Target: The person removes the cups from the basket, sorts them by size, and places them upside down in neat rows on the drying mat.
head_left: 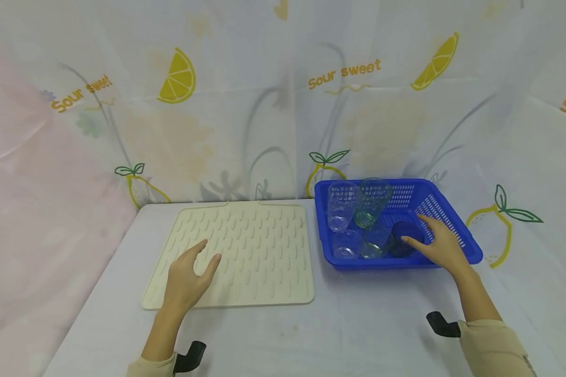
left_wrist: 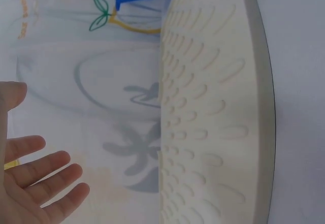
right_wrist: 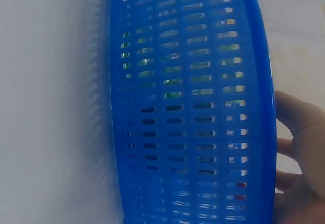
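Observation:
In the head view my right hand point(head_left: 438, 246) reaches over the right end of a blue plastic basket point(head_left: 330, 259), thumb and fingers spread on either side of a dark blue glass point(head_left: 405, 238). From the right wrist view, the basket's slotted wall point(right_wrist: 188, 132) hides that glass and most of the fingers. Also in the basket are two tall glasses, one clear point(head_left: 343, 207) and one greenish point(head_left: 373, 204), plus two shorter clear ones point(head_left: 348, 244). My left hand point(head_left: 186, 277) hovers over the cream ridged mat point(head_left: 254, 256), fingers spread and holding nothing.
A white cloth point(head_left: 283, 340) covers the table under mat and basket. Behind them hangs a patterned curtain point(head_left: 245, 131) with lemon prints; a pink cloth point(head_left: 23, 220) hangs at the left. The basket stands right of the mat, near the back edge.

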A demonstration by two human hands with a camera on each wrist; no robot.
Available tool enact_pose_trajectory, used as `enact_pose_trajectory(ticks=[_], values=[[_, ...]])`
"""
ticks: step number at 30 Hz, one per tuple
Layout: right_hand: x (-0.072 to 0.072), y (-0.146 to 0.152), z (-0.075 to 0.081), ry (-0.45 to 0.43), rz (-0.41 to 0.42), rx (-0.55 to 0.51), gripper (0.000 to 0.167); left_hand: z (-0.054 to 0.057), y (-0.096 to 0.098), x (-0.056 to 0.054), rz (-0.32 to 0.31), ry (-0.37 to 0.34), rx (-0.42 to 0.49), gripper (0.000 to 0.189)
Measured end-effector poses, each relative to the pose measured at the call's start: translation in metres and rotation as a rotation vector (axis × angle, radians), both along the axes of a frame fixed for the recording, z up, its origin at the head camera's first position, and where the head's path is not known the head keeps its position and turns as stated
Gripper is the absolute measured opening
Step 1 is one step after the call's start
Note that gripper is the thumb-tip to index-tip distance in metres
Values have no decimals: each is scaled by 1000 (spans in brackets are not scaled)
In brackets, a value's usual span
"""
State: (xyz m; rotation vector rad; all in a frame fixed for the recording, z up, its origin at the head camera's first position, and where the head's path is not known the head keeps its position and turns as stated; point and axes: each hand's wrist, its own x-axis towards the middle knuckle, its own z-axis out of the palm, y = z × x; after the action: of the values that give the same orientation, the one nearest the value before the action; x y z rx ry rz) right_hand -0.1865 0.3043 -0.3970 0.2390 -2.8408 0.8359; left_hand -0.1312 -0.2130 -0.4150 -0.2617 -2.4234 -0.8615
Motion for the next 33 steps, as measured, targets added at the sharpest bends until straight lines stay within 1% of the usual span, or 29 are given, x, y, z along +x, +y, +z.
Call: enact_pose_trajectory(ticks=[3,6,10,15,18,20,23,26,27,30,33], values=[[-3,1,0,-96,38,30,81,-2,1,0,-17,37,19,45],[-7,2,0,-160,65,64,85,-3,3,-2,-47,83,51,44],[-11,1,1,-211,68,94,90,-3,8,-5,-98,137,98,43],[-14,1,2,-262,55,90,94,2,17,-9,-170,167,164,41],[-16,1,2,-282,49,91,94,8,24,-10,-209,157,211,42],[-17,1,1,-290,48,90,93,14,29,-9,-231,127,248,42],[-18,1,0,-302,51,90,94,34,43,-2,-271,65,298,42],[-20,2,-2,-320,50,90,96,39,50,-2,-314,27,336,44],[-21,2,-2,-327,50,89,97,39,51,-3,-338,24,354,44],[-23,2,-3,-346,49,85,97,29,52,-12,-395,27,396,46],[-24,2,-3,-359,50,80,98,30,57,-14,-444,27,424,46]])
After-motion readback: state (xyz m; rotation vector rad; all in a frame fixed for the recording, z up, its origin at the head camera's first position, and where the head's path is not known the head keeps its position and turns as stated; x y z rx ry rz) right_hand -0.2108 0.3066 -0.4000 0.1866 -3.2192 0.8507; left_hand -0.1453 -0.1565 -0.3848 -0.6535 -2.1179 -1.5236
